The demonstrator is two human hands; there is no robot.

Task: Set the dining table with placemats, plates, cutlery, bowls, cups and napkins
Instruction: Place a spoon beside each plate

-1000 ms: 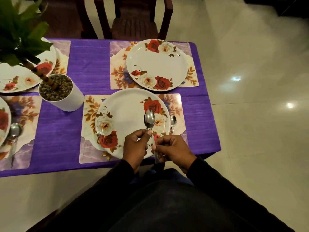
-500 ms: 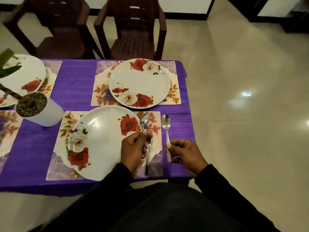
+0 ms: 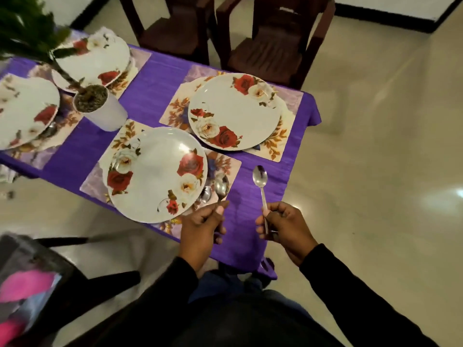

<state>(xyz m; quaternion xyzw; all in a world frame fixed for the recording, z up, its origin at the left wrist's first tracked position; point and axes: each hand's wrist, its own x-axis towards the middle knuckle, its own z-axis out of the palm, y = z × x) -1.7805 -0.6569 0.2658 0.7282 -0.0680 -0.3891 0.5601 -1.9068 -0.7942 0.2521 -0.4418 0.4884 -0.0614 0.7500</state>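
Observation:
My left hand [image 3: 200, 227] grips the handle of a steel spoon [image 3: 221, 187] whose bowl hangs over the near placemat [image 3: 226, 162], just right of the near rose-patterned plate [image 3: 152, 171]. Another spoon bowl [image 3: 206, 194] peeks out beside that plate's rim. My right hand [image 3: 284, 225] holds a second spoon [image 3: 260, 181] upright over the purple tablecloth [image 3: 155, 88]. A far plate [image 3: 235, 111] sits on its own floral placemat [image 3: 275, 141].
A white pot with a green plant [image 3: 100, 108] stands mid-table. Two more plates [image 3: 27, 111] on placemats lie at the left. Two dark chairs [image 3: 273, 38] stand behind the table, and another chair with pink cloth [image 3: 30, 284] is at my lower left.
My view has swung left and tilted, so the table now runs diagonally. My two hands have drawn further apart, each still holding its spoon, the right spoon now raised over the cloth.

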